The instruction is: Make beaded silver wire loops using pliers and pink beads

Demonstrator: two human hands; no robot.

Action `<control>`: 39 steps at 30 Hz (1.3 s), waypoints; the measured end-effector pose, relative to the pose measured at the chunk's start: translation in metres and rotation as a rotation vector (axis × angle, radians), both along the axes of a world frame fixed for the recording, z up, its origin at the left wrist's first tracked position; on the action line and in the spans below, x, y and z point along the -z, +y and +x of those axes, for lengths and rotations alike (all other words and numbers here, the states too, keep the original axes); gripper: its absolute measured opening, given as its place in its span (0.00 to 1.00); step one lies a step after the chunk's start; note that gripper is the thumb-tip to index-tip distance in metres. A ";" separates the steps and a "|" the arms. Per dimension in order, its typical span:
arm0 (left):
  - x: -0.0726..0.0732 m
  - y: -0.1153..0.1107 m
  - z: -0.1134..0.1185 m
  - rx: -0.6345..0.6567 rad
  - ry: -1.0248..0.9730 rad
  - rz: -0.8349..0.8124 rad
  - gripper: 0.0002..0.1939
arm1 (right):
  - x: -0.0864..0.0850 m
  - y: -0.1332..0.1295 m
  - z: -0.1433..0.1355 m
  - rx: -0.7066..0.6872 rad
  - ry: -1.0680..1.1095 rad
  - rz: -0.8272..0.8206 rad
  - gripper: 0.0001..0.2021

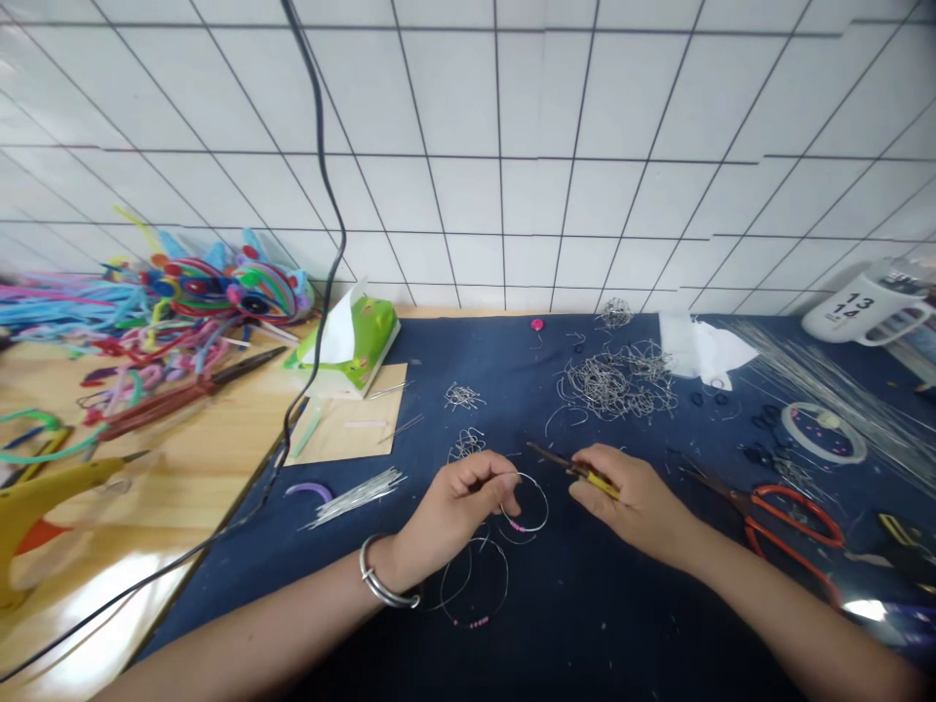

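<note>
My left hand (468, 492), with a silver bangle on its wrist, pinches a thin wire ring (547, 507) that carries a few pink beads (518, 526) at its bottom. To its right, my right hand (621, 492) grips pliers (601, 484) with yellow handles; their dark jaws point left, toward the ring, without touching it. Below my left hand, more wire rings (506, 585) with pink beads lie on the dark blue cloth (570, 624).
Behind my hands lies a tangled wire pile (618, 380). Red-handled scissors (797, 517), a round dish (825, 434) and a white mug (863, 307) are at right. A tissue pack (370, 341), glue gun (51, 497) and black cable (320, 127) are at left.
</note>
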State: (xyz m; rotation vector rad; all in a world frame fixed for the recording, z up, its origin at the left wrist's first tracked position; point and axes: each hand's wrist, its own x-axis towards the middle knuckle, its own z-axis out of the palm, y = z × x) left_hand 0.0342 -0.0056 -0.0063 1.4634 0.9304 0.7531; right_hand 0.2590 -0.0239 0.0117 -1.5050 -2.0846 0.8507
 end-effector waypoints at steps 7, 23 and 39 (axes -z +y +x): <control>0.000 0.009 -0.014 -0.121 0.308 0.542 0.06 | -0.012 0.003 0.019 -0.123 -0.346 0.245 0.16; 0.015 0.009 -0.016 -0.028 0.589 1.022 0.06 | -0.007 -0.011 0.000 -0.105 -0.537 0.437 0.17; 0.018 0.011 -0.015 -0.037 0.528 1.132 0.06 | -0.011 -0.011 0.001 -0.110 -0.577 0.361 0.15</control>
